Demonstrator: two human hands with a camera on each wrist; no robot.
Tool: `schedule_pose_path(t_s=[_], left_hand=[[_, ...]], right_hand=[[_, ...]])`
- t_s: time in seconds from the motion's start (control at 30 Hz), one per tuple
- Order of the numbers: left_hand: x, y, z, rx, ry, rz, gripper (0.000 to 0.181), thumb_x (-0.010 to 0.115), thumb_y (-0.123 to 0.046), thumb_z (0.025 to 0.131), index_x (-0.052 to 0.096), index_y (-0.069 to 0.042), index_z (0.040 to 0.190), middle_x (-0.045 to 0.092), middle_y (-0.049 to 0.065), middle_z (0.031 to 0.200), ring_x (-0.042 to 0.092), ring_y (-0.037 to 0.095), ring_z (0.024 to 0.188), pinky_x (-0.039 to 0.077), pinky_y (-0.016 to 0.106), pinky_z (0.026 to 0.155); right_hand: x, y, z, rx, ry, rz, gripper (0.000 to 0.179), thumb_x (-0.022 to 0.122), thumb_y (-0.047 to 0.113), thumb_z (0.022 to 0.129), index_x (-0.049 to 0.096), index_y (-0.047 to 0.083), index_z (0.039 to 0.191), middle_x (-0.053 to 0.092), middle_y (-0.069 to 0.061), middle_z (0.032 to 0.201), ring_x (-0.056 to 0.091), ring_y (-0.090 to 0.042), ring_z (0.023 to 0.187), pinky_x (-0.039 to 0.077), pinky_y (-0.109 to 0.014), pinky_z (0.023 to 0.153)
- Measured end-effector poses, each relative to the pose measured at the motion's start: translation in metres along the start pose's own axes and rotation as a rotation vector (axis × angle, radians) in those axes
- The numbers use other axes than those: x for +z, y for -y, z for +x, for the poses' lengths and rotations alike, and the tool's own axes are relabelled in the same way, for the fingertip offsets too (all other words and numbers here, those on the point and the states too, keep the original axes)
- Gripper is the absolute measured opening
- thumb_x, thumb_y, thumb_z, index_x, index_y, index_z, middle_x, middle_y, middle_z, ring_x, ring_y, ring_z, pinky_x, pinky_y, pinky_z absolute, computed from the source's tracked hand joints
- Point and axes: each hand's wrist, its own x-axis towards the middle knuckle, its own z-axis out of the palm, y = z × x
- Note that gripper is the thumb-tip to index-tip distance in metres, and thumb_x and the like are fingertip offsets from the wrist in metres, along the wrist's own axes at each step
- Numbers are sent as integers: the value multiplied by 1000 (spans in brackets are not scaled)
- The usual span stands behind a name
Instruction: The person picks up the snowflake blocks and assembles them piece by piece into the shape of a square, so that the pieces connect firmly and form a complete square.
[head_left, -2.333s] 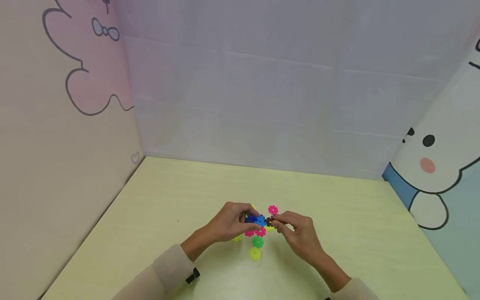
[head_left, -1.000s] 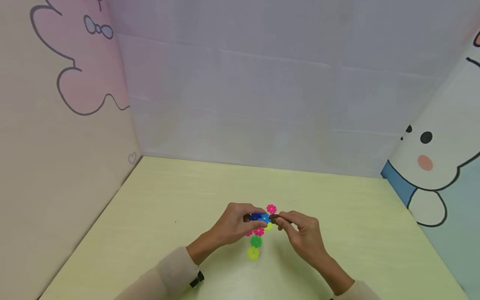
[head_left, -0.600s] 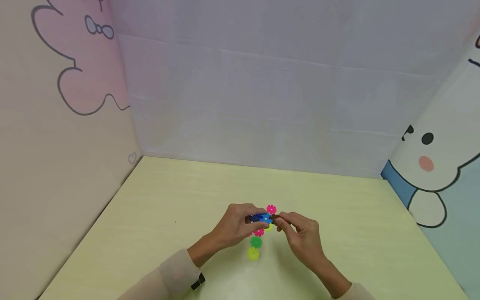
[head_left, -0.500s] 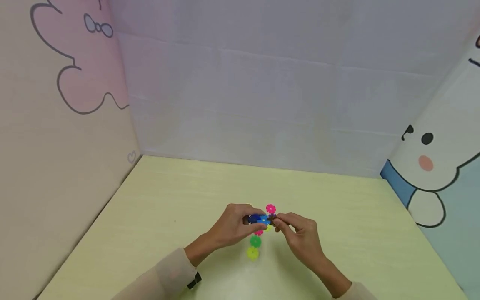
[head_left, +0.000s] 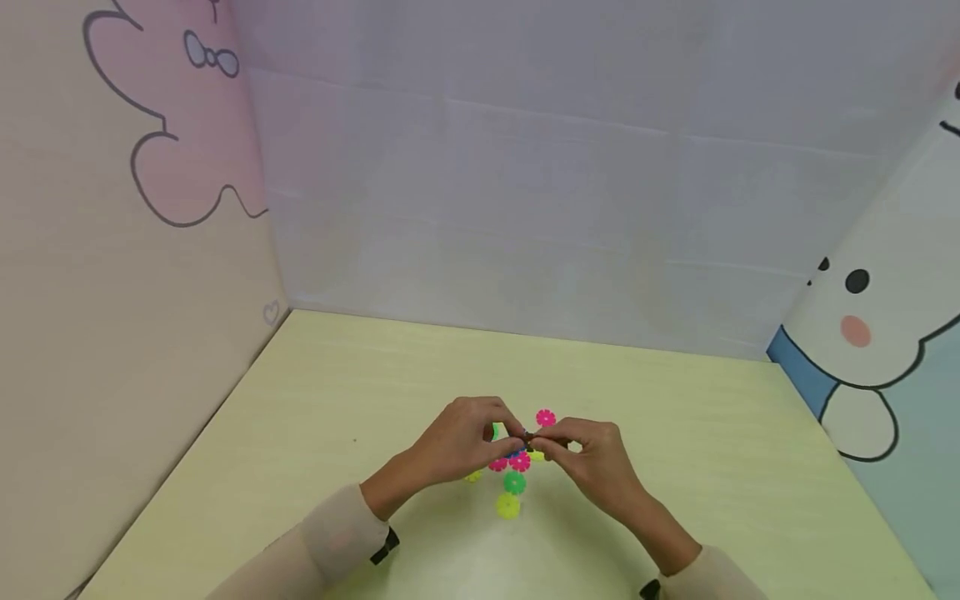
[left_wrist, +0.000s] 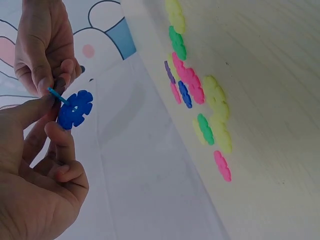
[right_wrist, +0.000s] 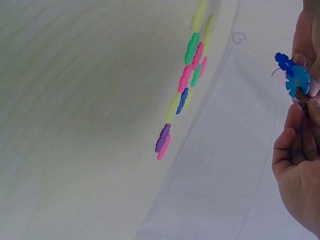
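Observation:
My left hand (head_left: 467, 442) pinches a light blue snowflake disc (right_wrist: 298, 80), joined at a slot to a dark blue disc (left_wrist: 75, 109). Close against it, my right hand (head_left: 592, 457) grips a brown snowflake disc (right_wrist: 301, 95) between thumb and fingers. The brown disc meets the light blue one's edge in the right wrist view. Both hands hold the pieces above the table, fingertips almost together. In the head view the fingers hide most of the held discs.
Loose snowflake discs lie on the pale yellow table (head_left: 360, 367) below the hands, among them a pink disc (head_left: 546, 417), a green disc (head_left: 514, 482), a yellow disc (head_left: 507, 505) and a purple disc (right_wrist: 162, 138). A white cloth wall (head_left: 480, 208) stands behind the table.
The hands have drawn closer together, and the joined blue discs have turned so that the light blue face no longer shows in the head view. Both hands keep their grip.

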Motion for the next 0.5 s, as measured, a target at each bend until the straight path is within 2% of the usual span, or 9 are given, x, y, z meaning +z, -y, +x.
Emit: schedule_pose_path(t_s=[0.1, 0.27, 0.37, 0.5], left_hand=[[0, 1, -1, -15, 2, 1, 8, 79, -22, 92, 80, -18, 99, 74, -8, 96, 45, -1, 58, 41, 18, 54], [0, 1, -1, -54, 4, 24, 18, 83, -34, 88, 80, -23, 103, 77, -13, 96, 51, 0, 69, 43, 21, 63], [0, 2, -1, -83, 38, 9, 22, 84, -38, 87, 81, -24, 104, 78, -15, 96, 56, 0, 75, 45, 21, 64], [-3, 3, -3, -112, 103, -39, 23, 83, -36, 88, 82, -19, 104, 79, -11, 94, 60, 2, 73, 48, 20, 59]], right_hand=[[1, 2, 0, 31, 9, 18, 7, 81, 10, 87, 82, 16, 91, 77, 6, 78, 68, -11, 64, 51, -22, 55], [2, 5, -2, 123, -1, 44, 5, 80, 9, 87, 82, 13, 90, 76, 3, 75, 67, -8, 66, 50, -23, 56], [4, 6, -4, 176, 3, 95, 3, 78, 10, 90, 81, 11, 90, 76, -2, 74, 68, -11, 67, 50, -23, 57], [10, 2, -7, 245, 30, 198, 6, 75, 12, 94, 81, 9, 94, 77, -10, 78, 73, -21, 70, 55, -24, 62]])
